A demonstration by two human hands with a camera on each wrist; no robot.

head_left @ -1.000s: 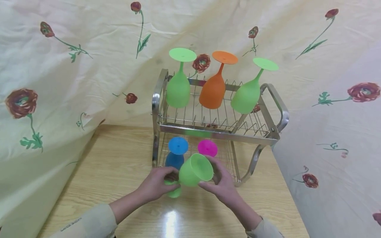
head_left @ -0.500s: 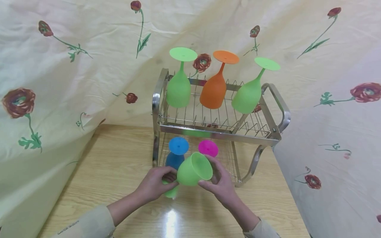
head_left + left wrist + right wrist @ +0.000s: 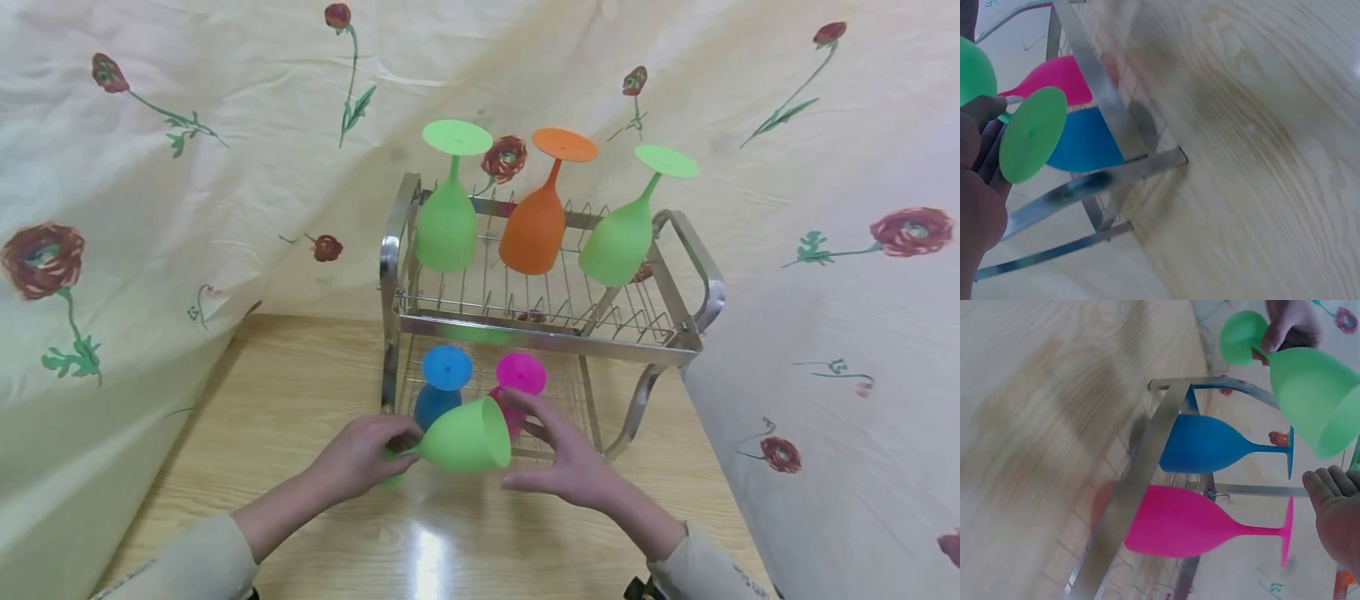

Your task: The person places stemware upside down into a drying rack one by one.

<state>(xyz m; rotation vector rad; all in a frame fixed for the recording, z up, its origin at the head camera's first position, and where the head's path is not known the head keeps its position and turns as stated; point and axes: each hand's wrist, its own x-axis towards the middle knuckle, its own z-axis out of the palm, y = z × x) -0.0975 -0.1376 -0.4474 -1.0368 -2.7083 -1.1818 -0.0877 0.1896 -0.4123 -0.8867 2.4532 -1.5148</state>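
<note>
A green plastic wine glass (image 3: 461, 437) lies tipped sideways in the air, its mouth to the right. My left hand (image 3: 363, 454) pinches it by the stem; the round foot (image 3: 1034, 134) shows beside the fingers in the left wrist view. Near the rim, my right hand (image 3: 570, 467) holds nothing, fingers spread and thumb apart. In the right wrist view a gap shows between those fingertips (image 3: 1311, 481) and the glass. Behind the hands, a blue wine glass (image 3: 1207, 444) and a pink wine glass (image 3: 1179, 522) stand upside down on the rack's lower tier.
A two-tier metal dish rack (image 3: 487, 329) stands on the wooden table (image 3: 300, 375). On its upper tier are a green glass (image 3: 447, 225), an orange glass (image 3: 534, 229) and another green glass (image 3: 618, 242), all upside down. Flowered cloth (image 3: 285, 125) hangs around the table.
My right hand has let go of the green wine glass's bowl and moved slightly right. My left hand has shifted left with the glass, which has turned more sideways.
</note>
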